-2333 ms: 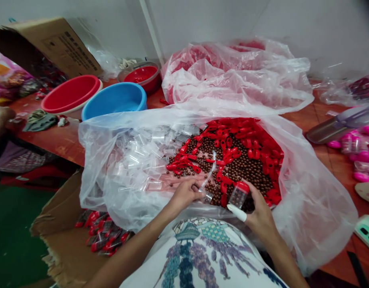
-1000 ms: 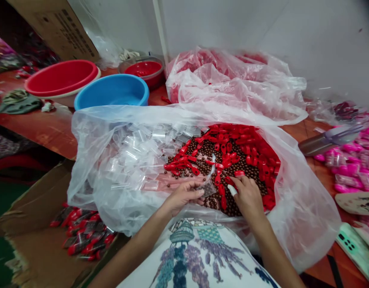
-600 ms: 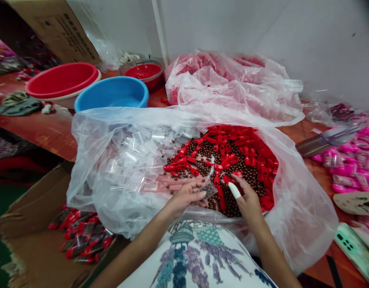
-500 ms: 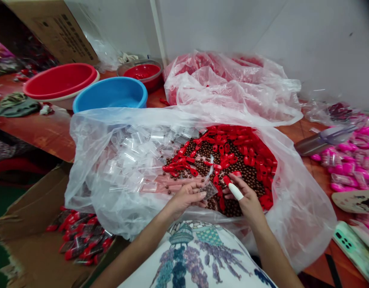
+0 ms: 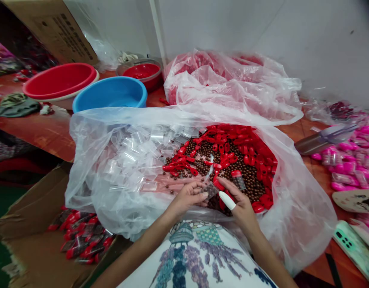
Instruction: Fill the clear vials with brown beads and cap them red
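Above brown beads (image 5: 253,185), left hand (image 5: 189,196) pinches a clear container (image 5: 211,191), right hand (image 5: 242,203) a red cap (image 5: 218,184).

- Our right hand (image 5: 242,202) no longer holds the red-capped container (image 5: 239,180); it lies on the brown beads (image 5: 253,185).
- We now hold a red cap (image 5: 219,183) near the clear container (image 5: 210,191).

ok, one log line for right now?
left hand: holding clear container | right hand: fingers at red cap beside it | capped container: lying on brown beads | blue basin: behind translucent bag
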Demonstrator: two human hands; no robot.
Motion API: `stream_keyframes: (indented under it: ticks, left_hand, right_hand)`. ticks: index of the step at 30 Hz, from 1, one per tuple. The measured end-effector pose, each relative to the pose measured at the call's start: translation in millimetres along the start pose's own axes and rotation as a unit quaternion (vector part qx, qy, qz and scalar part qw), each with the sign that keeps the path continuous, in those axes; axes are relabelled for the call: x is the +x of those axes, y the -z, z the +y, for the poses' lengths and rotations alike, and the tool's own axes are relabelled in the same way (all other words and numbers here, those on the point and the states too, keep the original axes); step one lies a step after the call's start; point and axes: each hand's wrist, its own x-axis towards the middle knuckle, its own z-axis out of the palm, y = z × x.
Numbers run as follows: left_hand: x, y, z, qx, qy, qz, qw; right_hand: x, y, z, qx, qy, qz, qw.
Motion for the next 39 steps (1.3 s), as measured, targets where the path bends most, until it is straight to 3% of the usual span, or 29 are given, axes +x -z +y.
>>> stream_keyframes:
  ticks: [10, 19, 23, 27, 34, 39]
  left_hand:
    - [0, -0.4, -4, -0.020, 0.005, -0.006, 1.000]
    - [2, -9.3, -3, -0.017, -0.013, 0.010, 1.000]
    - [2, -11.5, -3, -0.003, -0.028, 0.005, 1.000]
    - [3, -12.4, -3, 0.013, -0.050, -0.004, 0.999]
    - [6, -12.4, -7, -0.014, -0.050, -0.022, 0.998]
    - [11, -22.4, -3, -0.123, 0.038, -0.042, 0.991]
  right_hand:
    - [-6, -14, 9, 0.016, 0.040, 0.012, 0.999]
    - [-5, -25, 13, 0.139, -0.049, 0.114, 0.983]
    - [-6, -24, 16, 0.170, -0.054, 0.122, 0.976]
    - [-8, -18, 14, 0.109, -0.037, 0.091, 0.989]
    - [-6, -20, 20, -0.100, 0.106, 0.054, 0.988]
    - [-6, -19, 17, -0.188, 0.129, 0.017, 0.974]
